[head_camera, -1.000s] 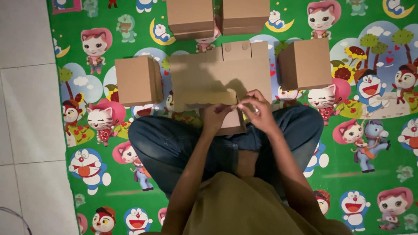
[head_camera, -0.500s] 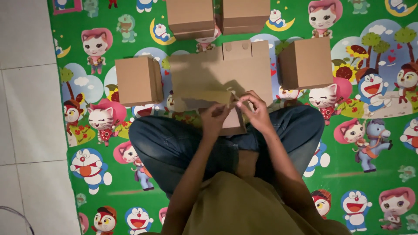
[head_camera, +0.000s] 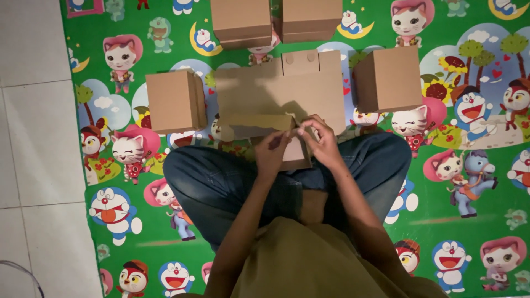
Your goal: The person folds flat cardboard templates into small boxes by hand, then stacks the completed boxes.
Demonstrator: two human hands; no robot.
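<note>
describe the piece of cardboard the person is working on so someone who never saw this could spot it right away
On the green cartoon floor mat, find the seated person's crossed legs in jeans. Just past the knees lies a flat, unfolded cardboard blank, its near edge being folded by the left hand and right hand. Unlike the four finished boxes around it, such as the assembled box on the left, it is still flat and open.

Assembled boxes are standing left (head_camera: 175, 101) and right (head_camera: 388, 79) of the flat cardboard (head_camera: 279, 91), two more (head_camera: 276, 21) blocking beyond; bare mat (head_camera: 469, 204) lying open outside them.
</note>
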